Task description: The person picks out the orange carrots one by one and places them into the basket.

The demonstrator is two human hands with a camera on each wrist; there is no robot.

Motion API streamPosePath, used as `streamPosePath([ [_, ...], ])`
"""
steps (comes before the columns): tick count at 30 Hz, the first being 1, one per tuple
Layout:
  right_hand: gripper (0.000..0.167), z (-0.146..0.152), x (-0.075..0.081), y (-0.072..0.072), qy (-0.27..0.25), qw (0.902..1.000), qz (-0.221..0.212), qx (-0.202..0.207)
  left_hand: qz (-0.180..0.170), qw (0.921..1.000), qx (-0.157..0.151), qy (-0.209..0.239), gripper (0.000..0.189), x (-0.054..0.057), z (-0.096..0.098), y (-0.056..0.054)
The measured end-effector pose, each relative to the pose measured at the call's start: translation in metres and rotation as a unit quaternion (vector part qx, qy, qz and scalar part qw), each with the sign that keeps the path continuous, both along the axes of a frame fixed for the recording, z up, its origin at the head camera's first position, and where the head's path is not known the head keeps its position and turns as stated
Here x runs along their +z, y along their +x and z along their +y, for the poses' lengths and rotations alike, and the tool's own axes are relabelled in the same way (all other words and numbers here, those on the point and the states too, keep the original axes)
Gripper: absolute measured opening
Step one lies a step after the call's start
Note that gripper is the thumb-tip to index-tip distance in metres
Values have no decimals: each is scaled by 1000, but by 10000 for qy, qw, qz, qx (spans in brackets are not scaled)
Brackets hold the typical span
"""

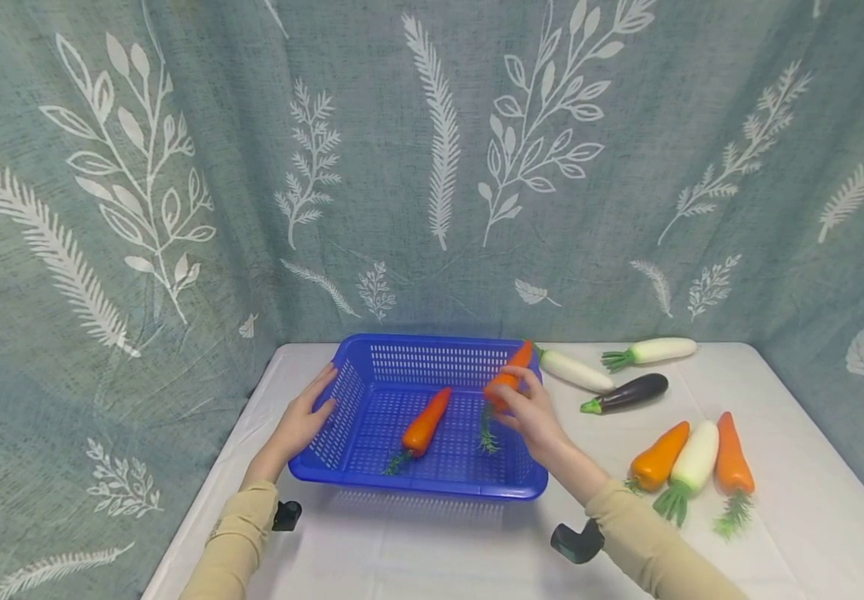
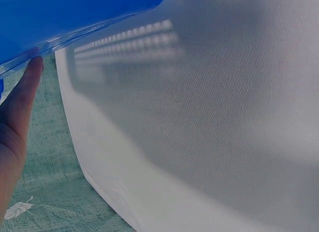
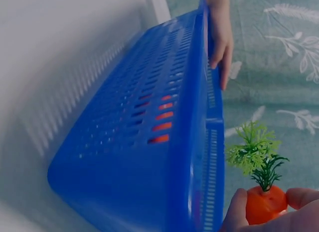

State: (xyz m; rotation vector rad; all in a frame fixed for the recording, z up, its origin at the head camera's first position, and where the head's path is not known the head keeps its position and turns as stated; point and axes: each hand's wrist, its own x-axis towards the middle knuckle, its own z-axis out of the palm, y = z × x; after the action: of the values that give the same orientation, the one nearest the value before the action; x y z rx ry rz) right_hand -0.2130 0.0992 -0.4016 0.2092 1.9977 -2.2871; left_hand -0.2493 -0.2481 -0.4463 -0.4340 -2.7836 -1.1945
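Observation:
A blue plastic basket (image 1: 417, 487) with slotted walls stands on the white table. One orange carrot (image 1: 424, 425) with a green top lies inside it. My right hand (image 1: 532, 412) grips a second carrot (image 1: 523, 358) over the basket's right end, its leafy top hanging downward. In the right wrist view, thumb and fingers close around the orange root (image 3: 266, 204) just below its greens. My left hand (image 1: 306, 421) rests along the left rim of the basket, fingers straight; in the left wrist view a fingertip touches the blue rim (image 2: 65, 42).
Right of the basket lie two white radishes (image 1: 577, 371) (image 1: 664, 350) and a dark eggplant (image 1: 634, 392). Nearer the front right are an orange carrot (image 1: 656, 458), another white radish (image 1: 697, 458) and a further carrot (image 1: 733, 454). A patterned green curtain (image 1: 402, 167) hangs behind the table.

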Motion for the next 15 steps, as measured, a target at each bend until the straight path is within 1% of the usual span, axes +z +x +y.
streamPosePath([
  [8,43,-16,-6,1,-123,9999,-103,4,-23,10000,-15,37,49,1,1,1],
  [15,41,-29,-16,-2,-282,9996,-93,-21,-99,9999,-12,75,50,1,0,1],
])
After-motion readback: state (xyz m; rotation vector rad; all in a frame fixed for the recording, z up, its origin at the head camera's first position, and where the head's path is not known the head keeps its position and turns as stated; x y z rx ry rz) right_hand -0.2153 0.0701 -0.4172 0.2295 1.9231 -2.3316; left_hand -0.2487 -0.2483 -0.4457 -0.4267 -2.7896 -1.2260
